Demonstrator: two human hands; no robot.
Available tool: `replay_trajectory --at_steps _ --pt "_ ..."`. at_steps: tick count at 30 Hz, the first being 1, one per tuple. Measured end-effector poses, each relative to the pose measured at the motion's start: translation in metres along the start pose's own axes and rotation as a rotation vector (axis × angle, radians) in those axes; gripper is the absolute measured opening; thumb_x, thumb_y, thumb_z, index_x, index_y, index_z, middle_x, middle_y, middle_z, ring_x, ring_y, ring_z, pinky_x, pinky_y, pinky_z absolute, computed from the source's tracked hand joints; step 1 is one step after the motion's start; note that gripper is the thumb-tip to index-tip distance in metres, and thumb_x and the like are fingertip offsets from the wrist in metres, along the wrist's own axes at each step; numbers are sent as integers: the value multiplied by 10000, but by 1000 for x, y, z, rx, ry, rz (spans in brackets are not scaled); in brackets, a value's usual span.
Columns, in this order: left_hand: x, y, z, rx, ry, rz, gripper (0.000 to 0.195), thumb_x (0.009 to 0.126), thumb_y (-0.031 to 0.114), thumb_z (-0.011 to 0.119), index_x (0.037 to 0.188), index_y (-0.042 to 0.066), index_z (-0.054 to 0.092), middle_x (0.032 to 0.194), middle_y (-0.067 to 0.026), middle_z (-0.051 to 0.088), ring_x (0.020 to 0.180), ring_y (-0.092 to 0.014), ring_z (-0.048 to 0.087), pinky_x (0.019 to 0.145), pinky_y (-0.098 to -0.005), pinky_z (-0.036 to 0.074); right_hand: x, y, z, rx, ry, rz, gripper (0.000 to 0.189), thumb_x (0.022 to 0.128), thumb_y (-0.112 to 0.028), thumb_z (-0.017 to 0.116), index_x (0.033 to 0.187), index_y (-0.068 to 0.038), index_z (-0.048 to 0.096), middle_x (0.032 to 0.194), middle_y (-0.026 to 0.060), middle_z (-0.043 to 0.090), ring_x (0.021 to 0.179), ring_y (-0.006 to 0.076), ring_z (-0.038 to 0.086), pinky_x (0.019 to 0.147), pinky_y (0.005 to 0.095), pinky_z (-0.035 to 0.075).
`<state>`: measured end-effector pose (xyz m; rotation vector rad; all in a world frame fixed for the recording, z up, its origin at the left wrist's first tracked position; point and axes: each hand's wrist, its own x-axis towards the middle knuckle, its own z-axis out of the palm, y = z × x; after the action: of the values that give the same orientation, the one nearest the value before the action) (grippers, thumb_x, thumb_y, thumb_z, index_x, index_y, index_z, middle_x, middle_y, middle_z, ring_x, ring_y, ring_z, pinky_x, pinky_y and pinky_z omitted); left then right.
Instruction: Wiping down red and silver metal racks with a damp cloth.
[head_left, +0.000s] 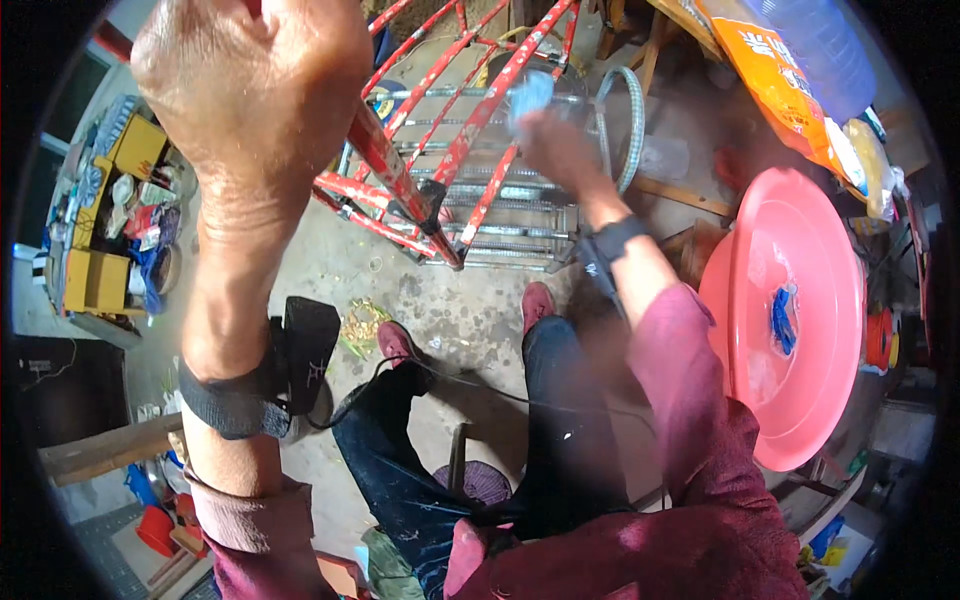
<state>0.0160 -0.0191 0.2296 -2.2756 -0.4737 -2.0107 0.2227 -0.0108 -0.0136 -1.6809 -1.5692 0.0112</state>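
Note:
A red-painted metal frame (480, 97) of tubes, with worn pale patches on its paint, stands before me. My left hand (255, 97) is close to the camera, its fingers curled around a red tube at the frame's near end; the fingertips are hidden. Blurred by motion, my right hand (559, 150) holds a light-blue cloth (531, 97) against one of the red bars. Bare metal rungs (502, 191) lie lower, below the red bars. To my right a pink plastic basin (817, 360) holds sudsy water and a blue item (784, 319), perhaps a cloth or glove.
An orange printed bag (780, 82) and a translucent blue plastic container (825, 52) sit at the upper right. Left of me stand yellow shelves (97, 277) with clutter. A coiled hose (637, 127) is beside the frame. A black cable (480, 390) crosses my legs.

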Motion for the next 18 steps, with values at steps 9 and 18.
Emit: replay_trajectory --at_steps 9,18 --pt "-7 -42 -26 168 -149 -30 193 851 120 502 911 5 644 850 -49 634 747 -103 582 688 -228 453 -59 -60 57 107 -269 -114 267 676 55 508 871 -66 646 930 104 639 901 247 590 779 368 434" --pt "-5 -29 -18 16 -104 -206 213 864 119 506 913 -51 625 940 -71 577 882 -118 536 813 -247 408 45 7 36 67 367 288 234 742 -123 558 948 -49 643 940 165 617 906 331 584 802 393 456"
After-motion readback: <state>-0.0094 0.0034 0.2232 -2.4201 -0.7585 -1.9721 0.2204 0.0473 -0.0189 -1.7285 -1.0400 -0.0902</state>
